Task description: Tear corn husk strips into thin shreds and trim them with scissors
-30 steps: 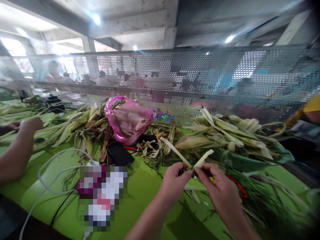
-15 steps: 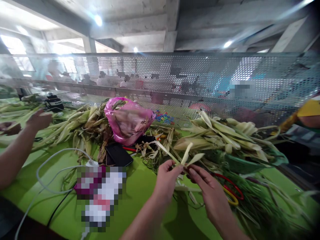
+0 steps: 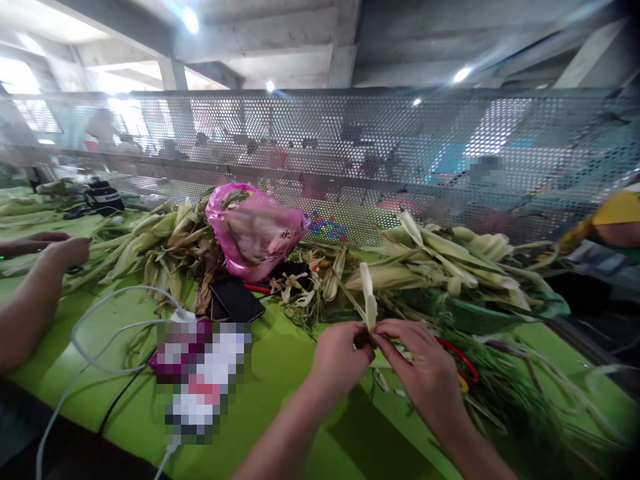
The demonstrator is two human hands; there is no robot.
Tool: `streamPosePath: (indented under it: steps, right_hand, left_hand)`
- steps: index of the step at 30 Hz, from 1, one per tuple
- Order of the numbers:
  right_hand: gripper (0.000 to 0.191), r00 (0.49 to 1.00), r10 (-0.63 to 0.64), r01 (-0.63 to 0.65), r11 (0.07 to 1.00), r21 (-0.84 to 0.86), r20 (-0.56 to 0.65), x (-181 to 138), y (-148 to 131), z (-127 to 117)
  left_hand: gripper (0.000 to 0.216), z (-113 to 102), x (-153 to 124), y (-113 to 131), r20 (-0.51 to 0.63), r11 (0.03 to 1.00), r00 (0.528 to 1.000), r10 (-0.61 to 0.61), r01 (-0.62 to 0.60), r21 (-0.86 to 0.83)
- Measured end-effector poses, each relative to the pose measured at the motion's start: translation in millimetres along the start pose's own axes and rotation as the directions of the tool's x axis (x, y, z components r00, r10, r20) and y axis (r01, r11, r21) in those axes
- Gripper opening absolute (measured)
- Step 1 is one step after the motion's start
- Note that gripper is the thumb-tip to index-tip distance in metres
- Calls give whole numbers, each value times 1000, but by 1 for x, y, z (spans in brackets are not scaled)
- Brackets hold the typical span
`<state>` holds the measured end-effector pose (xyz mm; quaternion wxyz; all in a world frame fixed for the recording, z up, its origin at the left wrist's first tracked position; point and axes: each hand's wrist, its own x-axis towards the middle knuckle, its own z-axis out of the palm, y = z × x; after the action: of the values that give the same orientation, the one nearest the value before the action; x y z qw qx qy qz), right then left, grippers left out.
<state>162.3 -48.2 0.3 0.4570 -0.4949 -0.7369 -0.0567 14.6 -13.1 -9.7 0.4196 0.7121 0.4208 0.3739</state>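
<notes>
This was a workshop, by the look of it — a large hall with a bare concrete ceiling (image 3: 280, 30) and bright lamps (image 3: 190, 21). Corn husks (image 3: 167, 243) lay heaped on a green table (image 3: 273, 393) along a metal screen (image 3: 305, 140) full of holes — a co-worker's arm (image 3: 31, 310) lay over the same table, and blurred figures (image 3: 101, 130) showed behind the screen

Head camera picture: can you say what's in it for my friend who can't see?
A person's left hand and right hand hold an upright, pale husk strip above a green table. Behind are a pink plastic bag and heaped husks, before a perforated metal screen. Another person's hands are at the left.
</notes>
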Motion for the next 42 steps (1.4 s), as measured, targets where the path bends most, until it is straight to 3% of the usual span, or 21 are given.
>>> streamPosePath:
  steps: [3, 8, 10, 12, 15, 16, 18, 22, 24, 28, 31, 33, 35, 42]
  right_hand:
    - [8, 983, 177, -181, 980, 89, 45, 0, 3, -1]
    - [20, 884, 455, -465, 833, 300, 106, 4, 2, -2]
    - [29, 818, 547, -562, 700, 440, 176, 6, 2, -3]
    - [39, 732, 606, -657, 511, 554, 310, 8, 0, -5]
    - [41, 618, 594, -760, 284, 585, 515, 10, -2, -9]
    - [37, 600, 586, -772, 243, 587, 545, 10, -2, -10]
    - [29, 616, 601, -740, 219, 636, 510, 10, -1, -11]
    - [21, 704, 655, -578, 304, 757, 275, 10, 1, -10]
    - [19, 724, 647, -539, 317, 780, 237, 10, 1, -10]
    - [20, 777, 583, -514, 371, 774, 236, 10, -4, -16]
    - [20, 838, 460, -540, 618, 572, 293, 11, -5, -21]
    - [21, 864, 339, -477, 789, 388, 373, 11, -4, -22]
    - [24, 870, 249, -386, 881, 274, 426, 11, -2, -21]
    - [24, 896, 226, -305, 939, 161, 382, 9, 2, -21]
  left_hand:
    - [17, -2, -3, 5, 44, 995, 998, 52, -55, 81]
    - [19, -4, -3, 9, 98, 996, 992, 83, -84, 3]
    - [19, -4, -3, 9, 112, 994, 988, 105, -102, -27]
    - [19, -4, -3, 9, 131, 993, 985, 111, -104, -60]
    - [19, -1, -4, 8, 176, 989, 981, 77, -54, -135]
    - [19, -1, -4, 8, 193, 984, 979, 61, -27, -174]
    - [19, 1, -4, 7, 230, 962, 972, 35, 30, -271]
    - [14, 2, -2, 4, 298, 885, 954, -17, 153, -440]
    - [12, 2, -1, 3, 315, 863, 946, -72, 218, -457]
    - [11, 2, 1, -2, 304, 875, 937, -173, 288, -390]
    - [13, 1, 1, -4, 236, 936, 951, -202, 258, -240]
    - [13, 0, 0, -3, 154, 979, 975, -161, 177, -96]
    - [13, -3, -2, 1, 85, 996, 992, -89, 86, 33]
    - [15, -2, -1, 0, -25, 994, 998, -66, 68, 86]
